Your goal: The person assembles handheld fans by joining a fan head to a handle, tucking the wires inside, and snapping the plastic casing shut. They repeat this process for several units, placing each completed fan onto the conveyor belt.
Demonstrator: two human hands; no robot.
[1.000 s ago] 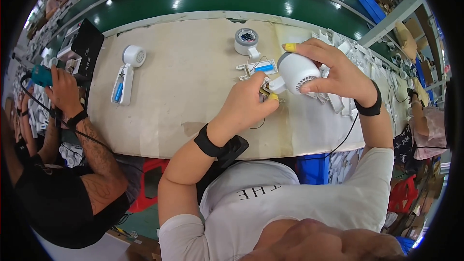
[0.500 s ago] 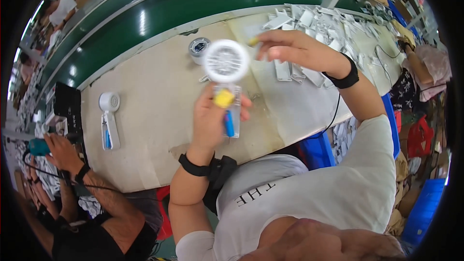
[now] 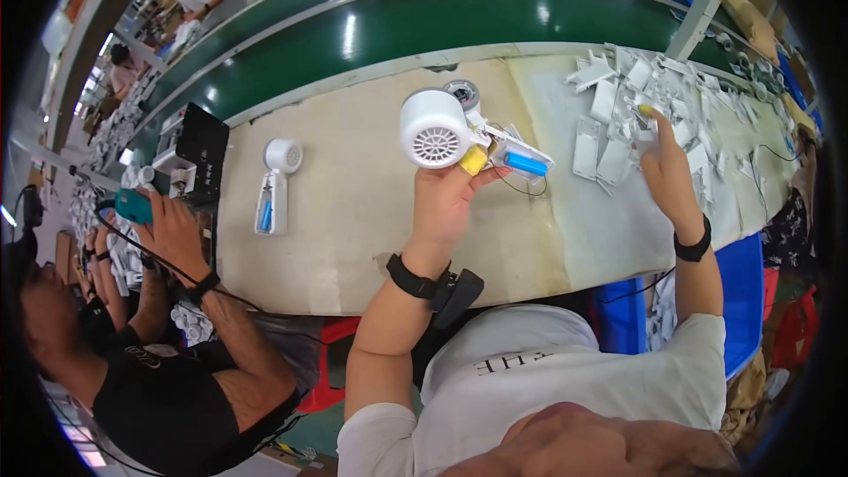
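Since the frame half a second earlier, the right hand (image 3: 669, 178) has travelled from beside the white fan (image 3: 433, 128) to the pile of white plastic parts (image 3: 608, 102) on the right side of the table (image 3: 371, 252). On my remote feed, its index finger extends over the pile and its grip is released; I cannot tell whether the fingertip touches a part. Left hand (image 3: 443, 212): grasping the fan just below its head, thumb at the neck, grille toward me. I locate the fan over the middle of the table. A blue cylindrical cell (image 3: 525, 162) shows to its right, and a grey round head (image 3: 465, 92) lies partly hidden behind it. I note a second fan (image 3: 283, 155) lying well apart, to the left.
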